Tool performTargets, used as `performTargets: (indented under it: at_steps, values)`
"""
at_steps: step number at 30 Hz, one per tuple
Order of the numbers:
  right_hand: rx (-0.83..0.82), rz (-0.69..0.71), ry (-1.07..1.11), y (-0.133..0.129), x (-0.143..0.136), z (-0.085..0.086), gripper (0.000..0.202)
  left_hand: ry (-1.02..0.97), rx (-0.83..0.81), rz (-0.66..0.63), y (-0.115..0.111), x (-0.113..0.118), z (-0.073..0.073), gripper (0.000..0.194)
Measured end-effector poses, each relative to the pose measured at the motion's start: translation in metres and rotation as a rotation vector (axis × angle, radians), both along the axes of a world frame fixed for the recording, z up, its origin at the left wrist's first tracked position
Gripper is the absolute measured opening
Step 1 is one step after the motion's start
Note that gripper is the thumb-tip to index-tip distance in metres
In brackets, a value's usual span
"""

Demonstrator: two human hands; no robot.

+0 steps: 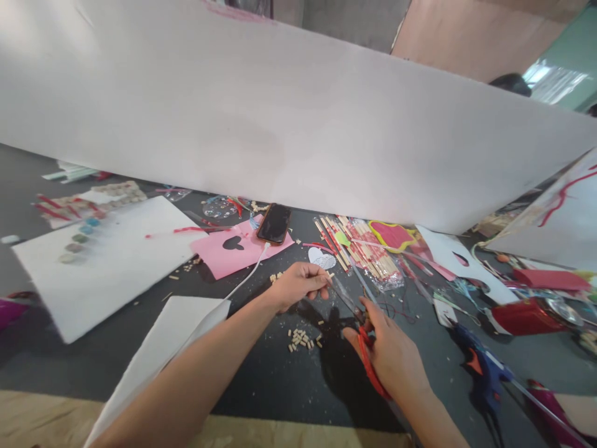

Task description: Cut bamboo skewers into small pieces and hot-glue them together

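While the dark table [280,379] lies strewn with craft scraps, the left hand [298,284] pinches a thin wooden stick [329,276] between its fingers, just below the phone [274,223]. Right of it, the right hand [390,354] grips red-handled scissors [366,348], fingers closed through the loops, blades reaching toward the stick.

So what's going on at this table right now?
A person is working over a dark craft table. The left hand pinches a thin wooden stick, while the right hand holds red-handled scissors with the blades at the stick. Small cut pieces lie below, with a phone behind.
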State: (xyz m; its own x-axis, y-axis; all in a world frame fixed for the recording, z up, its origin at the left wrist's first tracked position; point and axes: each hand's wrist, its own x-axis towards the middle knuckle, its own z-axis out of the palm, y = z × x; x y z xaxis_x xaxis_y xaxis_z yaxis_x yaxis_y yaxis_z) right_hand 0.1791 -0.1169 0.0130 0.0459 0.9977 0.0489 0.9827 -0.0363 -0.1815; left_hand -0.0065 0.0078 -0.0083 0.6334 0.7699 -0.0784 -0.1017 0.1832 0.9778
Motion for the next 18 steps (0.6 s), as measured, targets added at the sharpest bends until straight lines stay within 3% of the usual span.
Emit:
performTargets:
  at_steps: [3, 8, 11, 14, 16, 18]
  values:
    - [0.009, -0.07, -0.061, 0.001, 0.018, -0.005, 0.051, 0.024, 0.014, 0.039, 0.001, -0.001, 0.0, 0.03]
    - [-0.032, -0.038, -0.266, -0.001, 0.045, -0.012, 0.046, 0.073, 0.046, 0.05, 0.001, -0.002, 0.003, 0.026]
    - [-0.075, -0.026, -0.3, -0.001, 0.047, -0.004, 0.048, 0.104, 0.077, 0.009, 0.0, -0.003, 0.006, 0.025]
    - [-0.083, -0.043, -0.347, 0.001, 0.037, 0.016, 0.027, 0.134, 0.109, -0.079, -0.002, -0.003, 0.009, 0.025]
    - [-0.022, -0.058, -0.226, 0.004, 0.024, 0.029, 0.021, 0.147, 0.124, -0.159, -0.005, -0.003, 0.01, 0.024]
    - [-0.062, -0.013, 0.104, 0.009, 0.011, 0.037, 0.03, 0.156, 0.132, -0.241, -0.007, -0.002, 0.01, 0.022]
